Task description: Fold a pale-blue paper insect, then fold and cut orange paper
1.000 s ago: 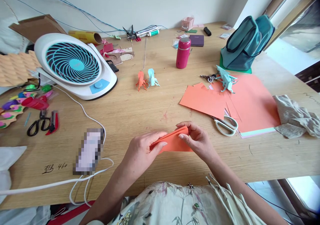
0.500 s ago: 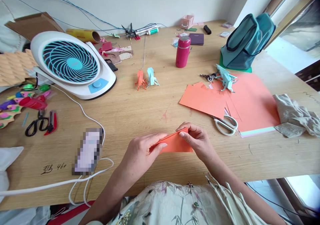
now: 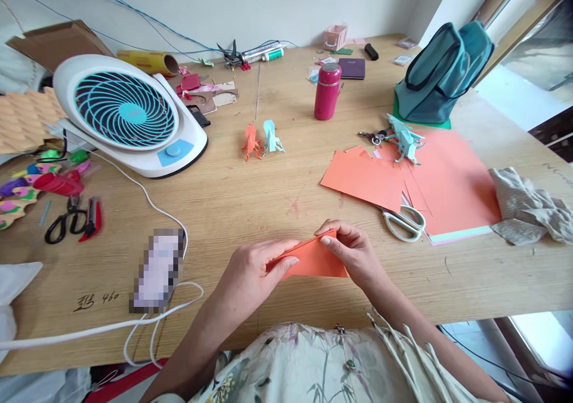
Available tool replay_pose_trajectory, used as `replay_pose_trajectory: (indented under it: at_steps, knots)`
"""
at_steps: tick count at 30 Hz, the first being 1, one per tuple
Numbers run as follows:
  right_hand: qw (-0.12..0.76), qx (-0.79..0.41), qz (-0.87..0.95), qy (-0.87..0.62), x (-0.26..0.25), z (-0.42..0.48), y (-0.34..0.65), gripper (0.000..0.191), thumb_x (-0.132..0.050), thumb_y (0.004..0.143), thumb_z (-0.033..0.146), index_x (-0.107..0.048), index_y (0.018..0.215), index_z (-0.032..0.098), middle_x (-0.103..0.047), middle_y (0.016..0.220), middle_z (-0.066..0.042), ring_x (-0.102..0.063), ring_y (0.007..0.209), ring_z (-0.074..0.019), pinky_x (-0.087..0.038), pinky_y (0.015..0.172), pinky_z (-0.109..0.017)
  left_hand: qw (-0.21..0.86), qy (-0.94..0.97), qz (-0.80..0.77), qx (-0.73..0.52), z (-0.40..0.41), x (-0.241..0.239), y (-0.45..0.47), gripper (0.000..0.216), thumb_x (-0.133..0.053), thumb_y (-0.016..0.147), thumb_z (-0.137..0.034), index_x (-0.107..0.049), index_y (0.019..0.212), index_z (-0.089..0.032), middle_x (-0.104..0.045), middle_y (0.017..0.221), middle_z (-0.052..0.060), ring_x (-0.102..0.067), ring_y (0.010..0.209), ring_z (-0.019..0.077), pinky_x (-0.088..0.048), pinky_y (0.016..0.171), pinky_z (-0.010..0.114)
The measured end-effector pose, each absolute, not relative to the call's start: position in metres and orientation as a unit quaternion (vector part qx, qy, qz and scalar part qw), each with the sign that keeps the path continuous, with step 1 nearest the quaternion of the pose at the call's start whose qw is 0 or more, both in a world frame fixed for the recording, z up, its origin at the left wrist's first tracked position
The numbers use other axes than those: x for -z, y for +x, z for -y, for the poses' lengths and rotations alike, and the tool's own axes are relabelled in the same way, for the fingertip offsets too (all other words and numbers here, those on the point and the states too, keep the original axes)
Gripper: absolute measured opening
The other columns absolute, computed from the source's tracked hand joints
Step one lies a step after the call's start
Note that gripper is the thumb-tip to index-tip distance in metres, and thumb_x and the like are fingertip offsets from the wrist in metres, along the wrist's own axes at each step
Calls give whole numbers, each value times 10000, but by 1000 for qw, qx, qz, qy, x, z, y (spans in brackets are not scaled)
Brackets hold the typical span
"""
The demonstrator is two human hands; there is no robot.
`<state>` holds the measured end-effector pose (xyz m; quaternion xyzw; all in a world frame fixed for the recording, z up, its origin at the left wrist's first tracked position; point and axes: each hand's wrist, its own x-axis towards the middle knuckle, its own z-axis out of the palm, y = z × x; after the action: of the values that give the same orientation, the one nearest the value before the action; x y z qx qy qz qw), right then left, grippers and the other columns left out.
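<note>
A folded sheet of orange paper (image 3: 316, 260) is held between my two hands, just above the wooden table near its front edge. My left hand (image 3: 262, 264) pinches its left end, thumb in front and fingers behind. At the upper right corner, my right hand (image 3: 349, 248) grips the paper between thumb and fingers. A folded edge runs along the top; the back of the sheet is hidden. Farther off stand an orange paper figure (image 3: 251, 142) and a light blue paper figure (image 3: 272, 138). Another light blue paper figure (image 3: 405, 140) with several legs lies at the right.
Right of my hands lie white-handled scissors (image 3: 405, 224), orange sheets (image 3: 465, 182) and a crumpled cloth (image 3: 530, 203). A pink flask (image 3: 328, 92) and teal bag (image 3: 425, 86) stand behind. To the left are a fan (image 3: 129, 113), a blurred-out phone (image 3: 156, 270) and a white cable (image 3: 111, 326).
The lower edge of the orange paper has dropped slightly, so a bit more of its front shows. Both hands keep their hold in nearly the same place.
</note>
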<state>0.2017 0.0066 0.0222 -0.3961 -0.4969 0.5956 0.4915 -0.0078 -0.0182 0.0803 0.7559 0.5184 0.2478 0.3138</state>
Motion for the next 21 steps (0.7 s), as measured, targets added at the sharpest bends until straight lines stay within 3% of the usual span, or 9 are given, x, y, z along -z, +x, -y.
replay_pose_trajectory:
  at_steps: [12,21]
  knots:
    - [518,-633,428,-384,-14,-3,201,137,-741,846,360,-725,795,234,-620,774,5,-517,712,-133,-408,664,-253,349,727,-539,-242,15,-84,-12,254,-642,894,-216,-743,1126,-243,-773,1085,16,-727,922,182,-556,803,258]
    - [570,-631,300,-433,-2,2,202,176,-776,792,389,-699,770,233,-584,817,14,-458,723,-132,-365,652,-233,345,670,-567,-333,16,-79,-20,181,-710,856,-270,-759,1026,-231,-780,946,-6,-707,792,138,-532,715,205]
